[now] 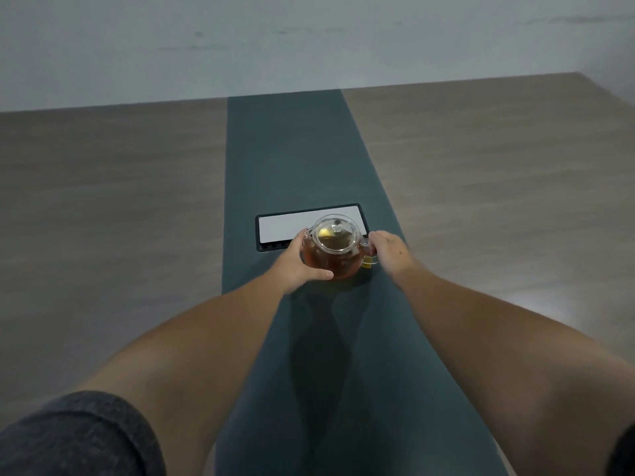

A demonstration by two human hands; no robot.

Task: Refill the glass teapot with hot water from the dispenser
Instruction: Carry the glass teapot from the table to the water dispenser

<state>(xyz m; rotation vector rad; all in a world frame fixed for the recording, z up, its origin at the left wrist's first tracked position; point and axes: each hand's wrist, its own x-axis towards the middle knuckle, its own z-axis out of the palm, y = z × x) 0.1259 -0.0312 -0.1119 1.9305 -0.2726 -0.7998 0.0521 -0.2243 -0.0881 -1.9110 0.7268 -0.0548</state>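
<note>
**Item: glass teapot, at pick-up.**

- Far left of pot: wood table, bare.
- Just left of pot: left hand cups the belly, thumb curled round the front, likely steadying the weight.
- Behind-left of pot: white panel, sunk in the dark strip.
- Centre: glass teapot on the strip, upright, part-full of amber tea. The lid is still on, so it is not ready for filling.
- Just right of pot: yellow tag hangs outside.
- Right: right hand is at the handle. Blur hides whether its fingers have closed.
- Dispenser: not in view. Carrying presumably comes next.
</note>
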